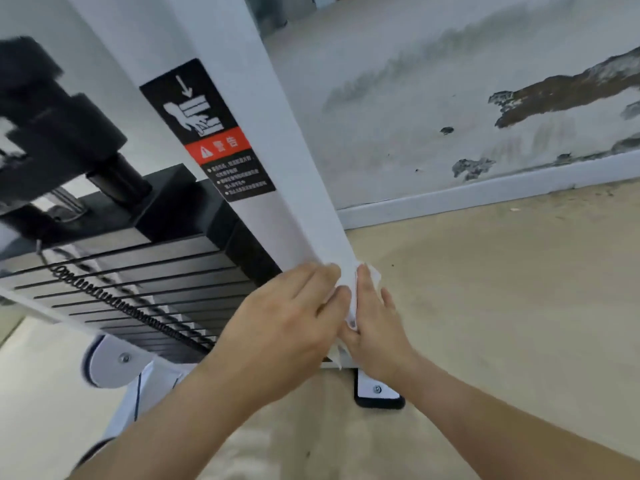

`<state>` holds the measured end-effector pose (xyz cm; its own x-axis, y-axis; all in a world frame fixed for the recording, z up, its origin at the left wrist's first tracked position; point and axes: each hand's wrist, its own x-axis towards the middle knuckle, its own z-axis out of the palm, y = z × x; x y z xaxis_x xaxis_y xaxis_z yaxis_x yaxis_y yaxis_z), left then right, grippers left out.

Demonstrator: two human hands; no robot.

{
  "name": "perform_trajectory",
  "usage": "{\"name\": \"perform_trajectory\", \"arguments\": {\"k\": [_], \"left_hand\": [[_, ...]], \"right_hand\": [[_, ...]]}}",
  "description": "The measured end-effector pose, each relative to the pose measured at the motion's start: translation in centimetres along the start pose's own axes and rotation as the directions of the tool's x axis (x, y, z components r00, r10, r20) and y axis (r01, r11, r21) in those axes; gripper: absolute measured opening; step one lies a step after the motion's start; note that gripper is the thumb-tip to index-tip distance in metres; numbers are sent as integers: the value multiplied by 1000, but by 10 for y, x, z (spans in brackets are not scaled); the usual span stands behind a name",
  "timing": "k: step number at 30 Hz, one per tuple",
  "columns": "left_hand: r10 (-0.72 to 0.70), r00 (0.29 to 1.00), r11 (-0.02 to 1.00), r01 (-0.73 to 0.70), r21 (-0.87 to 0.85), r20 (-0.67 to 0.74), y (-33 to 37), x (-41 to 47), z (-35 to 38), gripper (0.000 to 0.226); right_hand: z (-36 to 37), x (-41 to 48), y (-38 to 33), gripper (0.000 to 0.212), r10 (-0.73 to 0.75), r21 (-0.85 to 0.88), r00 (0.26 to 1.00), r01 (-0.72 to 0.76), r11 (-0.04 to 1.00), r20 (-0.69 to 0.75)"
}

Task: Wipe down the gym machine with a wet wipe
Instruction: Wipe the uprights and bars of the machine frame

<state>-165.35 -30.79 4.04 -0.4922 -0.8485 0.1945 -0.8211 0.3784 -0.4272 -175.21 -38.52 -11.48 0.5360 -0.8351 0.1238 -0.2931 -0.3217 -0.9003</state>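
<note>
Wet wipe [349,301]: white, crumpled; wrapped round the front corner of the white upright post [266,140], low down, just above the bolted foot plate [378,390]; sandwiched between both hands
Left hand [294,317]: laid on the post's left face; fingers fairly straight, tips pressing the wipe's edge; nothing gripped
Right hand [375,327]: flat on the right face; fingers straight, pressing the wipe to the metal; thumb near the wipe's lower edge, pinching or not, cannot tell
Handling: probably thin, limp, damp, near weightless; likely to bunch, slip or tear on the post's corner; post rigid, smooth, painted
Hold: best spread wide under flat fingers, not balled up; firm pressure from both sides
Nearby: black weight stack [138,282] just left of the post; warning label [207,133] higher up
</note>
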Motion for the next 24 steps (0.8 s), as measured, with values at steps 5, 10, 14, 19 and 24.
{"name": "perform_trajectory", "arguments": {"k": [5,10,14,19,24], "left_hand": [[-110,994,984,108,142,8,15,36,-31,32],[-390,921,919,387,81,25,23,50,-68,37],[-549,796,836,532,138,256,23,30,-76,31],[-786,506,551,834,33,354,21,25,-72,25],[-730,438,283,892,-351,525,48,42,-45,17]], "right_hand": [[-13,27,-49,78,-316,-132,940,300,945,-131],[-26,24,-87,75,-305,12,932,314,949,-196],[-12,3,-45,72,-157,203,984,172,964,-86],[-34,-1,-45,45,52,525,998,-33,850,-21],[-86,26,-44,28,71,506,991,-2,863,-117]]}}
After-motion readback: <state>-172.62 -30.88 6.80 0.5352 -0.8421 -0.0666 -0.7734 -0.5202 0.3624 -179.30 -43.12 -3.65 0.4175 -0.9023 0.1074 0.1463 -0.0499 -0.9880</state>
